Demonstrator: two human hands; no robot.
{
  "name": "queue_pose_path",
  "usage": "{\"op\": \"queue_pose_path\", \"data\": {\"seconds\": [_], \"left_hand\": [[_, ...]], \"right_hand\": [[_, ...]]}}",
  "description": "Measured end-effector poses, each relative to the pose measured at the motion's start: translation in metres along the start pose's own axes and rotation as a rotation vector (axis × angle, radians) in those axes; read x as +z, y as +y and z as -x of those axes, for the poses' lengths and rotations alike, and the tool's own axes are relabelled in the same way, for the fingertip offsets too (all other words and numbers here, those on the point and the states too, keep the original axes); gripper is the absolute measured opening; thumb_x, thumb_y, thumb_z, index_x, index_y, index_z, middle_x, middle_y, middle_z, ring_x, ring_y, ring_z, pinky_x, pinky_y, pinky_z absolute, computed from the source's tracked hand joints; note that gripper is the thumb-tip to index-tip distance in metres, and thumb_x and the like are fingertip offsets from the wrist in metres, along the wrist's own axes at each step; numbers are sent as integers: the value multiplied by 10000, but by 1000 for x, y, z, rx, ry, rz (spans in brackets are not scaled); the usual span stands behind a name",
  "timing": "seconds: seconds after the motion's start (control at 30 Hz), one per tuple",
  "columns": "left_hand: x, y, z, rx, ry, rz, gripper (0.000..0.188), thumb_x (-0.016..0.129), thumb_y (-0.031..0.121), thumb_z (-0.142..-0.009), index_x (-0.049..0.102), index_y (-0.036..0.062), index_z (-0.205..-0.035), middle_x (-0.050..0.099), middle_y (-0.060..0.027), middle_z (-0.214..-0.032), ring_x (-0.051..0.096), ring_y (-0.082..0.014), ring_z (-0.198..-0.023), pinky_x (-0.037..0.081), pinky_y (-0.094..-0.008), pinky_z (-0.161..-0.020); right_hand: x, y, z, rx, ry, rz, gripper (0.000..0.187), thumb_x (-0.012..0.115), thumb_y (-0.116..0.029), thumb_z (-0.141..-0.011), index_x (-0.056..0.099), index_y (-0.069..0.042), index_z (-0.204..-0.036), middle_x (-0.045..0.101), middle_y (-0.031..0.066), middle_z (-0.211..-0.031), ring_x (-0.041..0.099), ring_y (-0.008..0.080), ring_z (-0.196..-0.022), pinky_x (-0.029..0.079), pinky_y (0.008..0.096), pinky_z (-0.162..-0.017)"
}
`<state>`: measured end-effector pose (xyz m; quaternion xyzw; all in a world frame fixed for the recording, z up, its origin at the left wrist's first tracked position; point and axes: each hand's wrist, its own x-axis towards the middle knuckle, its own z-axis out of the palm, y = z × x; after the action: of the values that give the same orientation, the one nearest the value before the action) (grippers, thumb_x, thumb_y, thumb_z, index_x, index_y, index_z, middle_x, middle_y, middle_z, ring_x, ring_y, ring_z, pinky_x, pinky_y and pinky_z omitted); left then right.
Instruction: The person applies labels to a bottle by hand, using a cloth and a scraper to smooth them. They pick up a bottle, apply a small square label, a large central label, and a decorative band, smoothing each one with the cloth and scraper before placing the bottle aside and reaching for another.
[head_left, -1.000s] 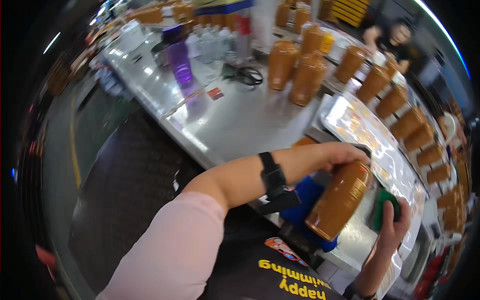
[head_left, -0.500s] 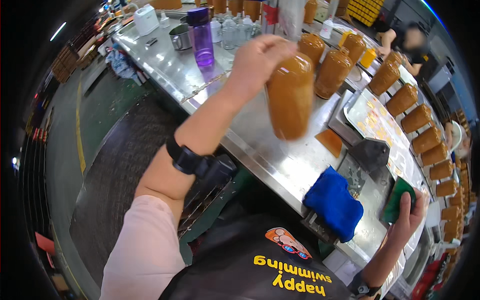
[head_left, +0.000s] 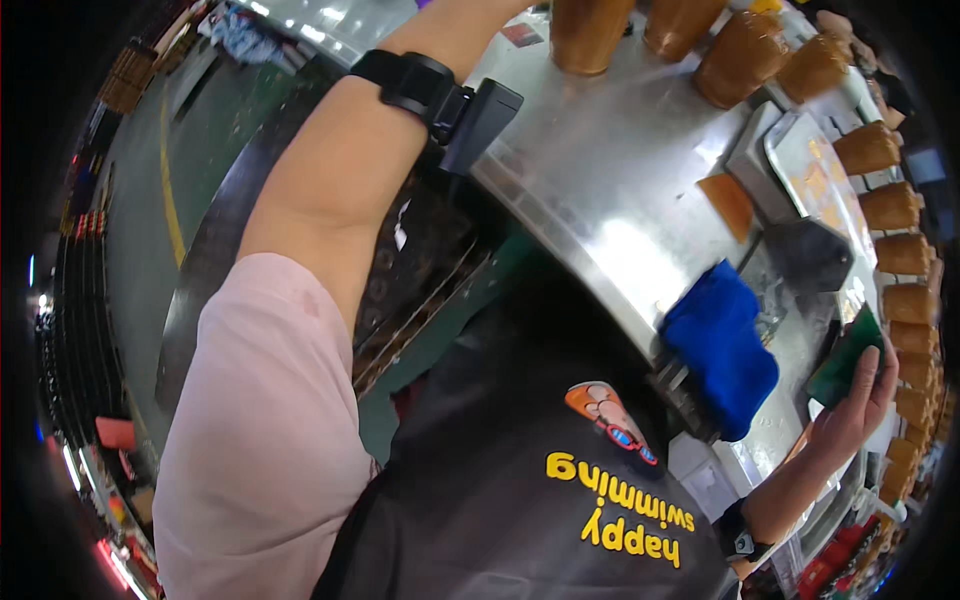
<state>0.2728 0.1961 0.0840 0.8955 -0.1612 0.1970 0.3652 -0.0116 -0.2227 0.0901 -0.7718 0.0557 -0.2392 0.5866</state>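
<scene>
My left forearm [head_left: 335, 165], with a black strap and device on it, reaches up to the top edge. The fingers of my left hand lie beyond the frame, so their grip is hidden. Just right of that wrist, a brown bottle [head_left: 590, 35] stands on the steel table [head_left: 600, 140], its top cut off. My right hand [head_left: 862, 395] pinches a thin, flat green sheet [head_left: 845, 355] between thumb and fingers at the table's right side. A blue cloth [head_left: 722, 350] hangs over the near table edge, left of that hand.
An orange-brown flat piece [head_left: 728, 205] lies beside a dark grey angular block [head_left: 808, 253]. Behind them is a pale tray [head_left: 815, 165] with orange bits. Several more brown bottles [head_left: 740, 60] stand along the far and right sides. Another person's arm [head_left: 890, 85] shows at the upper right.
The view has shifted, dropping the table's far end out of frame. My left hand, earlier at a brown bottle's top, has passed beyond the upper edge. My right hand still holds the green sheet.
</scene>
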Motion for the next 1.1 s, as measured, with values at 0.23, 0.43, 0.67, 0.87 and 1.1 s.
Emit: {"op": "queue_pose_path", "data": {"seconds": [0.23,0.43,0.67,0.87,1.1], "left_hand": [[-83,-41,256,-187,308,-268,391,571,388,-907,665,78,-1125,654,-195,-1062,612,-354,-1006,464,-418,-854],[-93,-87,489,-1090,19,-801,683,497,570,-906,369,208,-1471,322,-235,-1500,202,-492,-1393,115,-708,-1065],[-87,-81,529,-1252,-7,-763,702,423,630,-921,303,259,-1504,283,-211,-1532,160,-472,-1420,98,-706,-1073],[-81,-80,524,-1259,-44,-783,705,391,646,-925,282,268,-1510,254,-196,-1550,150,-454,-1428,93,-692,-1079],[-79,-90,534,-1188,12,-820,710,395,651,-920,307,258,-1504,246,-181,-1555,175,-458,-1417,104,-720,-1062]], "right_hand": [[-7,18,17,-67,47,13,310,516,-192,-1008,548,11,-1240,640,153,-1170,621,192,-1036,475,292,-930],[2,23,23,-100,-43,65,326,515,-219,-1012,550,9,-1242,620,107,-1169,589,163,-1051,458,284,-946],[26,6,33,-210,-154,35,331,515,-196,-1008,545,58,-1218,622,145,-1115,612,193,-994,512,293,-865],[22,10,38,-170,-80,98,367,531,-288,-1004,568,5,-1222,591,85,-1146,548,155,-1037,447,272,-906],[35,-1,38,-241,-43,173,342,524,-244,-1009,558,25,-1218,607,94,-1084,574,138,-943,505,259,-793]]}}
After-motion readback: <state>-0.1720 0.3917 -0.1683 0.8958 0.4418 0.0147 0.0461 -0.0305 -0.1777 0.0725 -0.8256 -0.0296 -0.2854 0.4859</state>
